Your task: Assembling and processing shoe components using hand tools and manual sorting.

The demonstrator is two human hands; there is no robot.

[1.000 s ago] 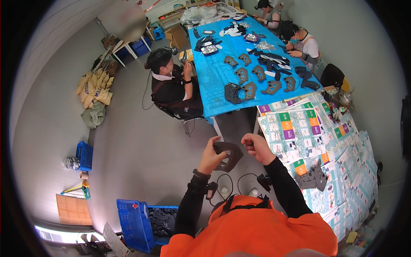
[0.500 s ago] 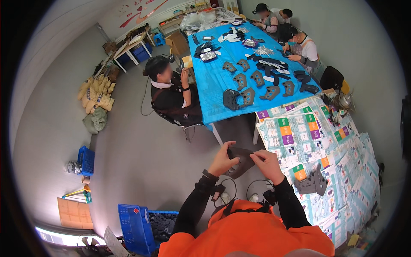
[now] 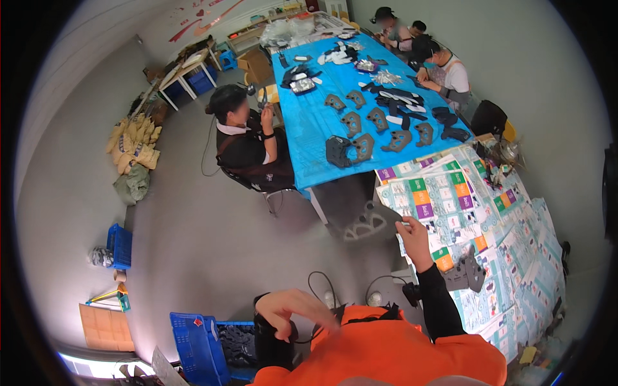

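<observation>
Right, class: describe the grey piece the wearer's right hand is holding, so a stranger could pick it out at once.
Start at the long table under the blue cover, then drop to its near end, where the printed paper sheets begin. There the right hand holds a flat grey piece with cut-out holes. Unlike the similar grey pieces lying on the blue cover, it is lifted off the table.

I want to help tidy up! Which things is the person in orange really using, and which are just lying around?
In use:
- grey cut-out piece, held by the right hand
- black thing low by the chair, under the left hand

Lying about:
- grey piece on the printed sheets
- grey pieces on the blue table
- blue crate
</observation>
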